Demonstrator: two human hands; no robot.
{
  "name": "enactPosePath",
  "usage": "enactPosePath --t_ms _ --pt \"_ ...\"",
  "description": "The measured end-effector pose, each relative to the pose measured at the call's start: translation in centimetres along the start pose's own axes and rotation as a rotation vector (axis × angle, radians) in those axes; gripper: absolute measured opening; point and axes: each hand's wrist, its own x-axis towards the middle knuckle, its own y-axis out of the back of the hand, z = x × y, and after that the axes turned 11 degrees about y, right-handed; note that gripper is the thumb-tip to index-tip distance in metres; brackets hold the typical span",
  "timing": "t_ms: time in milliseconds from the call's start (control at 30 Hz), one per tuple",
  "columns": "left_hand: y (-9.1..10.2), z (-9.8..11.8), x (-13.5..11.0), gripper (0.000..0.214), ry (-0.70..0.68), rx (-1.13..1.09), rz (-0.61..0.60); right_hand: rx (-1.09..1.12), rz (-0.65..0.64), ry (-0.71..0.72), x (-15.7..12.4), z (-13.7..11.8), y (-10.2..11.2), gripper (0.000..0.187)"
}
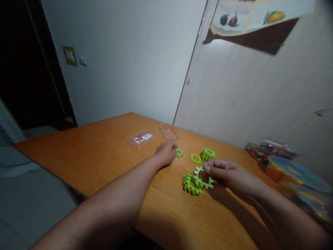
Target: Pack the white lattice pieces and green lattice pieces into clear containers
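My right hand (223, 172) pinches a pale green notched plastic frame piece (210, 183) between thumb and fingers, held tilted above the table. Just left of that piece lies a stack of darker green notched frame pieces (188, 185), partly overlapped by it. My left hand (166, 152) reaches farther out, its fingers curled at the edge of a small green frame piece (180, 152); the fingertips are partly hidden. Between the hands one yellow-green frame piece (195, 158) lies flat. Beside it is another green and yellow stack (208, 153).
On the orange wooden table (104, 152), a clear plastic lid (130, 139) with a printed label lies beyond my left hand. A clear plastic box (170, 132) stands near the wall. Lidded tubs (299, 173) and packets (278, 149) crowd the right side.
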Motion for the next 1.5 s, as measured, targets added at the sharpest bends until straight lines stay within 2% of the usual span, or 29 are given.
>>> enactPosePath --t_ms 167,267,367,433,533,633,700,900,1067,1200,1333,1500 --pt "-0.2 -0.3 0.3 0.023 -0.008 0.005 0.005 0.074 -0.072 -0.068 -0.1 0.0 -1.3 0.043" --pt "-0.2 -0.4 0.2 0.022 -0.011 0.012 -0.004 0.065 -0.054 -0.060 0.0 0.1 -2.2 0.038" --pt "-0.1 -0.4 0.1 0.021 -0.001 0.008 -0.009 -0.010 -0.009 -0.020 0.1 0.7 -2.2 0.032" --pt "0.0 -0.3 0.0 0.020 0.003 0.010 -0.009 -0.120 0.032 0.021 0.5 1.2 -1.4 0.028" --pt "0.0 -0.1 -0.1 0.020 0.015 0.029 -0.010 -0.426 0.078 0.108 1.7 1.8 0.3 0.023" --pt "0.1 0.0 -0.1 0.020 0.018 0.037 -0.016 -0.833 0.011 0.134 3.8 1.6 1.1 0.022" --pt "0.0 -0.1 -0.1 0.019 0.011 0.036 -0.018 -1.012 -0.047 0.104 5.2 1.2 0.6 0.025" --pt "0.0 -0.2 -0.1 0.017 -0.004 0.012 -0.016 -1.150 -0.051 0.015 7.9 1.2 -2.6 0.023" --pt "0.0 -0.2 -0.2 0.018 -0.023 0.028 -0.003 -1.166 -0.072 -0.019 8.7 1.4 -2.7 0.018" --pt "-0.1 -0.1 -0.2 0.020 -0.012 0.054 -0.006 -1.114 -0.123 0.006 7.8 0.2 -1.2 0.018" --pt "-0.1 -0.2 -0.2 0.023 -0.005 0.050 -0.002 -0.930 -0.211 0.119 4.6 -2.1 -0.1 0.019" --pt "-0.1 -0.2 0.0 0.027 0.017 0.042 -0.014 -0.787 -0.310 0.171 0.0 -4.3 -0.9 0.013"
